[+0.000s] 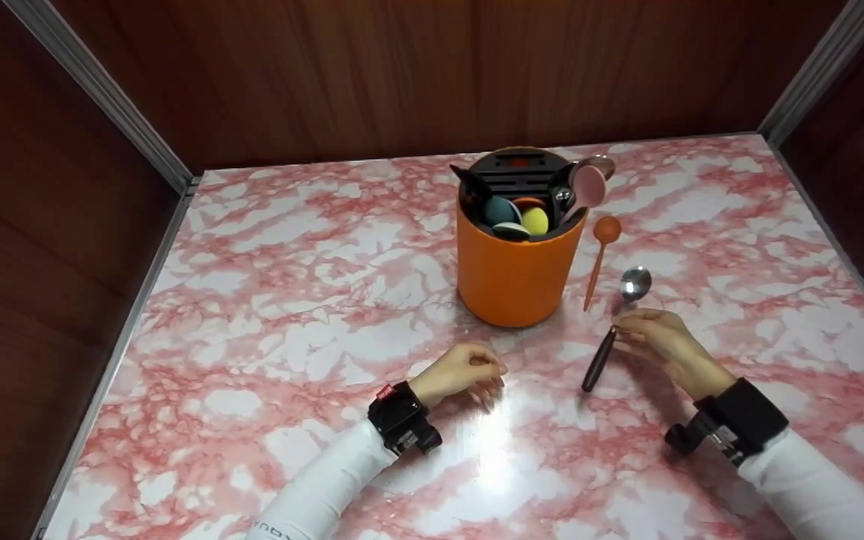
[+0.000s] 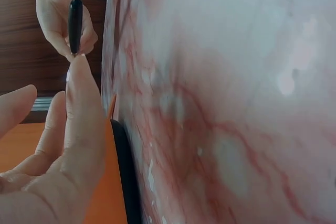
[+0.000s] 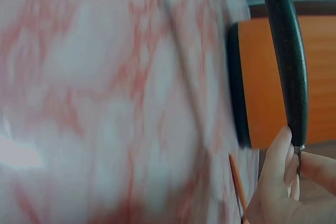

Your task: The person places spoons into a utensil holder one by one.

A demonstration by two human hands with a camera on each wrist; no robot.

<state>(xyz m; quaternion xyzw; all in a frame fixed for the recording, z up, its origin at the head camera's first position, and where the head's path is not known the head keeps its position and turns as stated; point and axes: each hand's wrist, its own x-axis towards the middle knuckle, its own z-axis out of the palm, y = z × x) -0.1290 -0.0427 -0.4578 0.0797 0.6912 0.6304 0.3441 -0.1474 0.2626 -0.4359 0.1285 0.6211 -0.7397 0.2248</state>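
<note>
My right hand (image 1: 661, 337) pinches a metal spoon (image 1: 599, 361) with a dark handle, near where handle and metal neck meet. In the right wrist view, the spoon's dark handle (image 3: 289, 56) stands off the table, its blurred shadow lying apart on the surface. The shiny bowl points away from me in the head view. My left hand (image 1: 466, 371) hovers over the table in front of the utensil holder, fingers loosely bent and holding nothing. An orange spoon (image 1: 597, 266) with a round bowl lies just right of the holder (image 1: 514, 281), beyond my right hand.
The orange cylindrical holder has a black slotted top with several utensils in it, including a pink spoon (image 1: 588, 186) leaning out to the right. Wood-grain panels (image 1: 372, 82) with metal edging enclose the red-and-white marbled table (image 1: 289, 300) at the back and sides.
</note>
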